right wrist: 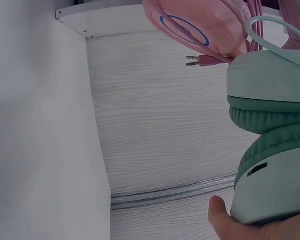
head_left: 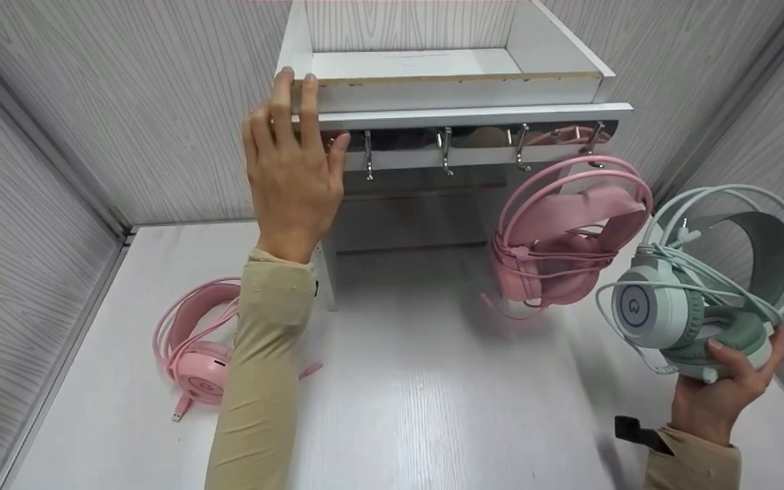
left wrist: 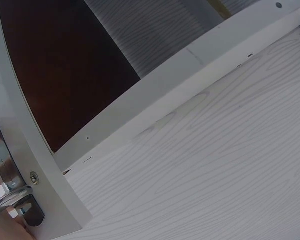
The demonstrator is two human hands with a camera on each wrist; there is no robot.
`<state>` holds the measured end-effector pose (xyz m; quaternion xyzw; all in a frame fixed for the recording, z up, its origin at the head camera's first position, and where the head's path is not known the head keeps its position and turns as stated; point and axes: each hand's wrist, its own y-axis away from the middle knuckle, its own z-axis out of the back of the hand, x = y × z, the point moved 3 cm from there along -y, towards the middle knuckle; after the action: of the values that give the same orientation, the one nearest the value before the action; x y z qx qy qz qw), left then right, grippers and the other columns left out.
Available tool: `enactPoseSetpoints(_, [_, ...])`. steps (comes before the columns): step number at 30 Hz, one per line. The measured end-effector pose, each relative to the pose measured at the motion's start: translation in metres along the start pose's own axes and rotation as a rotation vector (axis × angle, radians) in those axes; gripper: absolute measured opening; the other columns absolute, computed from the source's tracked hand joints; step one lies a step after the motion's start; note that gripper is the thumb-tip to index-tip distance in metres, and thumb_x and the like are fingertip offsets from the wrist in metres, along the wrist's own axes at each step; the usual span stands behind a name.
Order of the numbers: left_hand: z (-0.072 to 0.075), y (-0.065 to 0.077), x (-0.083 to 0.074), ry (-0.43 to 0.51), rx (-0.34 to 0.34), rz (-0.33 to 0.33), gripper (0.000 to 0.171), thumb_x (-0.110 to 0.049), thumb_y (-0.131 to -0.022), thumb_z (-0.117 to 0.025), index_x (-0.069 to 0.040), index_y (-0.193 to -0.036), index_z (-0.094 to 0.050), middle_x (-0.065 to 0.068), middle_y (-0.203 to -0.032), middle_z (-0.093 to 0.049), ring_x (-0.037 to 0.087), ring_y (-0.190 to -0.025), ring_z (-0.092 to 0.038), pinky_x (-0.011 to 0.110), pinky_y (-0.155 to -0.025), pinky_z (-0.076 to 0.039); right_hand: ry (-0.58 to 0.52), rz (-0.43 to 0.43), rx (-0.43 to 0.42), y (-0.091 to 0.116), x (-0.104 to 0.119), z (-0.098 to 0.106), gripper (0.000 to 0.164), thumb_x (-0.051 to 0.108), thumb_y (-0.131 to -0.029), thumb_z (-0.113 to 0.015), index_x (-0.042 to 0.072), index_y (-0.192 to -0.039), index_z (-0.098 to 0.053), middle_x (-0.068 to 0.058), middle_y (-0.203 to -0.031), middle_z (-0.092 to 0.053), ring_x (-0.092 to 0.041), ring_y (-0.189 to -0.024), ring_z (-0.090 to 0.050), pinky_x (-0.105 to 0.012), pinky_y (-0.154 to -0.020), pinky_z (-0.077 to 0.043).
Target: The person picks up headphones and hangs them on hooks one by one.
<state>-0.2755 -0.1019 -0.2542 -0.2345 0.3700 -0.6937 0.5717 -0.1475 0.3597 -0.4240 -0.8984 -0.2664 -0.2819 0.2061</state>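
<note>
My right hand (head_left: 725, 395) holds green headphones (head_left: 650, 309) by the lower ear cup, thumb on the cushion. Their cable is wound round them, and in the right wrist view the green ear cups (right wrist: 272, 165) stand one above the other. Pink headphones (head_left: 548, 265) hang by their headband at the rightmost metal hook (head_left: 596, 143), just left of the green pair. My left hand (head_left: 293, 170) rests with fairly straight fingers on the left end of the white rack (head_left: 453, 99), its thumb near the metal hook strip (head_left: 405, 139).
More pink headphones (head_left: 205, 371) lie on the white table (head_left: 399, 408), partly hidden behind the left forearm. Three further hooks (head_left: 446, 153) line the strip. Wood-grain panels (head_left: 126, 102) enclose the table at the back and sides.
</note>
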Motion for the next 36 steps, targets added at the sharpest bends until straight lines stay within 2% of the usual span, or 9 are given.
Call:
enactPoseSetpoints(5, [-0.0003,0.0000,0.0000,0.009,0.001,0.003,0.064,-0.048,-0.109,-0.029,-0.004,-0.156,-0.033,0.019,-0.158,-0.032,0.039,-0.131,-0.037,0.047,-0.117,-0.022,-0.027,0.010,0.015,0.0016,0.0006,-0.0009,0.084,-0.016,-0.073,-0.053,0.014,-0.150,-0.041,-0.017,-0.145,-0.042,-0.032,-0.123,-0.045,-0.036,-0.085,-0.054])
enactPoseSetpoints(9, [-0.0008,0.0003,0.0000,0.012,-0.003,0.001,0.064,-0.048,-0.109,-0.029,-0.003,-0.155,-0.034,0.020,-0.158,-0.032,0.039,-0.131,-0.037,0.047,-0.117,-0.022,-0.052,0.013,0.043,0.0024,-0.0001,-0.0020,0.088,-0.018,-0.070,-0.050,0.015,-0.151,-0.038,-0.016,-0.146,-0.041,-0.031,-0.125,-0.043,-0.037,-0.089,-0.051])
enactPoseSetpoints(14, [-0.0006,0.0005,0.0004,0.008,-0.006,0.001,0.064,-0.047,-0.109,-0.029,-0.003,-0.155,-0.034,0.020,-0.158,-0.033,0.039,-0.130,-0.037,0.047,-0.116,-0.023,-0.072,0.037,0.077,0.0011,-0.0005,-0.0042,0.085,-0.019,-0.068,-0.052,0.009,-0.148,-0.041,-0.019,-0.142,-0.043,-0.033,-0.123,-0.044,-0.039,-0.090,-0.051])
enactPoseSetpoints(22, [-0.0005,0.0001,0.0002,0.002,0.002,0.001,0.065,-0.048,-0.109,-0.029,-0.003,-0.155,-0.033,0.020,-0.158,-0.032,0.039,-0.131,-0.037,0.047,-0.117,-0.022,-0.055,0.024,0.035,0.0020,-0.0012,0.0002,0.075,-0.007,-0.073,-0.057,0.012,-0.145,-0.043,-0.017,-0.140,-0.042,-0.032,-0.119,-0.046,-0.036,-0.084,-0.054])
enactPoseSetpoints(26, [-0.0006,0.0002,0.0005,0.006,-0.001,0.003,0.065,-0.048,-0.109,-0.028,-0.003,-0.155,-0.034,0.020,-0.158,-0.033,0.039,-0.131,-0.037,0.047,-0.117,-0.022,-0.066,0.039,0.043,0.0015,-0.0012,0.0003,0.070,-0.002,-0.075,-0.058,0.009,-0.142,-0.041,-0.019,-0.138,-0.044,-0.032,-0.117,-0.050,-0.036,-0.084,-0.055])
enactPoseSetpoints(36, [-0.0010,0.0002,0.0005,0.020,-0.001,-0.002,0.064,-0.046,-0.109,-0.029,-0.003,-0.156,-0.033,0.020,-0.158,-0.032,0.039,-0.131,-0.036,0.047,-0.117,-0.022,-0.096,0.045,0.012,0.0015,0.0019,-0.0016,0.065,-0.007,-0.070,-0.046,0.003,-0.134,-0.043,-0.020,-0.132,-0.046,-0.033,-0.114,-0.050,-0.038,-0.087,-0.052])
